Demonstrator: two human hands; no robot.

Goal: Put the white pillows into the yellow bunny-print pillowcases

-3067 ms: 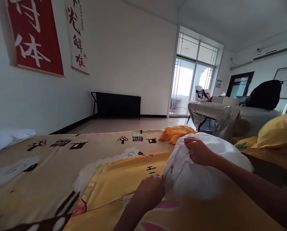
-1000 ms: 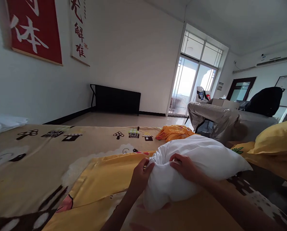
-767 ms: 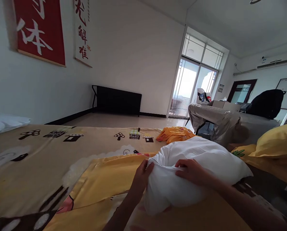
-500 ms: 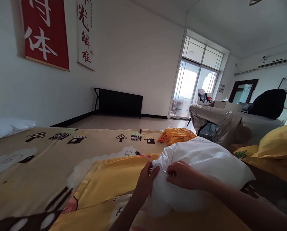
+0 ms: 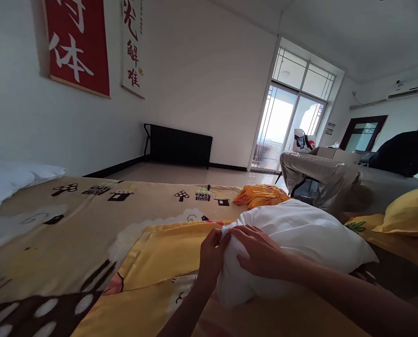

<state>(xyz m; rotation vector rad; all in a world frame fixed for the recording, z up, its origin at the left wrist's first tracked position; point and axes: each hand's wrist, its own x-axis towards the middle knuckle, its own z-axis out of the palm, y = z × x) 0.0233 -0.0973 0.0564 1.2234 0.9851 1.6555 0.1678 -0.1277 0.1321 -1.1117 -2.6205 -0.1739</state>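
A plump white pillow [image 5: 300, 229] lies on the bed, its gathered near-left end between my hands. My left hand [image 5: 213, 248] pinches the edge of its white fabric, thumb against bent fingers. Over the same end rests my right hand [image 5: 260, 250], fingers stretched toward the left fingertips and thumb apart on the cloth. Under and beside the pillow spreads a yellow printed cloth [image 5: 167, 252]. What lies beneath the right fingertips is hidden.
The bed has a tan printed sheet [image 5: 90, 234]. A crumpled orange cloth [image 5: 261, 194] sits beyond the pillow, a yellow pillow [image 5: 410, 213] at right and white bedding [image 5: 16, 182] at left. Behind stands a plastic-covered table [image 5: 307, 161]; a folded black frame [image 5: 181, 145] leans by the wall.
My right hand has let go of the thin white strip or edge it pinched and now stretches over the pillow's end, closer to my left hand. The left keeps its pinch. The view has shifted slightly.
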